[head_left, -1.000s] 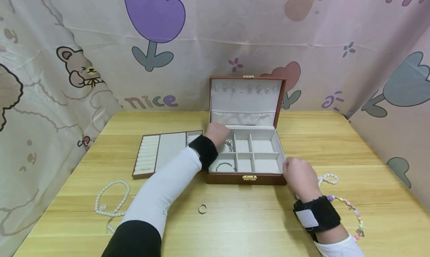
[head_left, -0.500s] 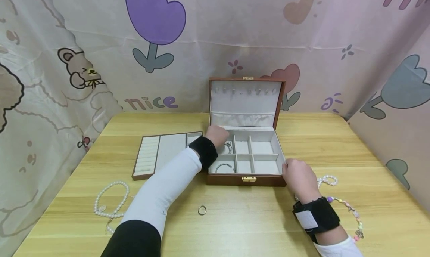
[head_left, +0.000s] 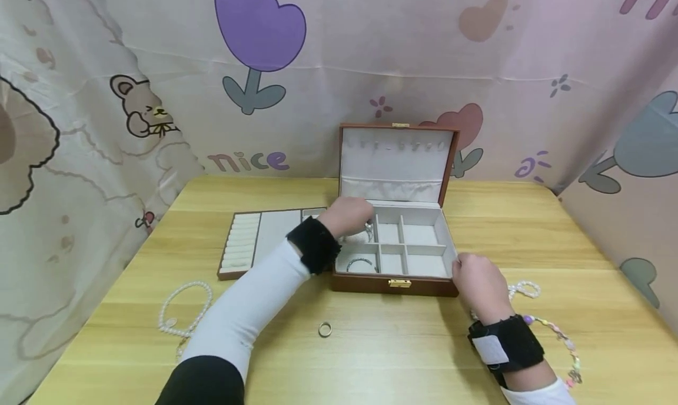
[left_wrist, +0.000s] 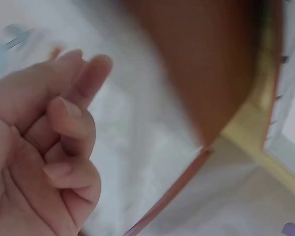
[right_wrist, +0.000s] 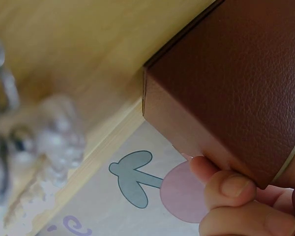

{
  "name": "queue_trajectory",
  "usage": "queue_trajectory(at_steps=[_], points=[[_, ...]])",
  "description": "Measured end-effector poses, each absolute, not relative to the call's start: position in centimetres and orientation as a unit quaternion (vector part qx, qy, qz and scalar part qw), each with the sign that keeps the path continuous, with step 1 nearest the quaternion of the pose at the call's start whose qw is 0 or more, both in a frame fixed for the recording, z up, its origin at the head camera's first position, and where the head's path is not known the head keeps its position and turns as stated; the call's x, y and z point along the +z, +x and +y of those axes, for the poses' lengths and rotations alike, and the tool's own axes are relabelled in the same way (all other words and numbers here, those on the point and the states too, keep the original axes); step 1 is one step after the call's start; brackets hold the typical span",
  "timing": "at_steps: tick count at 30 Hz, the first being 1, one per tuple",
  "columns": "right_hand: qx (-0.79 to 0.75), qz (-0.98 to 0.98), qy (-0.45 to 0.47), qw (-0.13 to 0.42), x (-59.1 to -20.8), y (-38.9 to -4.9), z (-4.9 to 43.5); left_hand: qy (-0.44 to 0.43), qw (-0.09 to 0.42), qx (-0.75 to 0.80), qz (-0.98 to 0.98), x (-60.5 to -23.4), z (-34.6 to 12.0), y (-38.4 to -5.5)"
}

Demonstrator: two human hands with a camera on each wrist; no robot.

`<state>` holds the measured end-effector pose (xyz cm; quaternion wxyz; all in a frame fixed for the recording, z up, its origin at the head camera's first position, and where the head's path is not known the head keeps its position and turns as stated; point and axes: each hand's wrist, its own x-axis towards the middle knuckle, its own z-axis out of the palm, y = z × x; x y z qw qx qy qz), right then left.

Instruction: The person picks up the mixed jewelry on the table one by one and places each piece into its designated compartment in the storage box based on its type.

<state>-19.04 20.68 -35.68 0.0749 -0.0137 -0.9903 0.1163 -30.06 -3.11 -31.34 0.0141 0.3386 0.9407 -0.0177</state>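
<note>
A brown jewelry box (head_left: 365,284) stands with its lid raised. Its light lining is split into several compartments. Over the back left compartment hovers my left hand (head_left: 346,215). In the left wrist view the left hand (left_wrist: 49,142) has curled fingers, thumb and index tips close together, and nothing visible between them. A silver bracelet (head_left: 369,233) shows partly beneath this hand, and an open silver bangle (head_left: 360,260) lies in the front left compartment. My right hand (head_left: 481,284) grips the box's front right corner; in the right wrist view its fingers (right_wrist: 231,189) curl around the edge.
Left of the box lies a tray (head_left: 281,223) with ring rolls, partly behind my left arm. A ring (head_left: 325,329) lies in front on the wooden table. A pearl necklace (head_left: 208,302) is at left. Pearl jewelry (head_left: 527,288) and a colorful beaded strand (head_left: 569,346) lie at right.
My left hand has turned and lifted slightly, its fingertips now further right over the back left compartment. The right hand keeps its grip on the box corner. The head view has shifted slightly.
</note>
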Motion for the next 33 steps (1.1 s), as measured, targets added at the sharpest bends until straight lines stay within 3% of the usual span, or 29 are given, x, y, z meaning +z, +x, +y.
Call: queue_trajectory(at_steps=[5, 20, 28, 33], points=[[0.115, -0.990, -0.008, 0.077, -35.6, -18.9, 20.8, 0.356, 0.027, 0.044, 0.933, -29.8, -5.3, -26.6], [0.125, -0.990, 0.001, 0.071, -35.6, -18.7, 20.8, 0.354, 0.024, 0.136, 0.925, -31.9, -12.4, -19.7], [0.124, -0.990, 0.008, 0.073, -35.6, -18.5, 21.0, 0.192, 0.063, 0.117, 0.972, -34.0, -19.5, -17.9], [0.125, -0.990, 0.013, 0.070, -35.6, -18.6, 21.1, 0.090, 0.062, 0.098, 0.989, -35.1, -22.1, -16.4]])
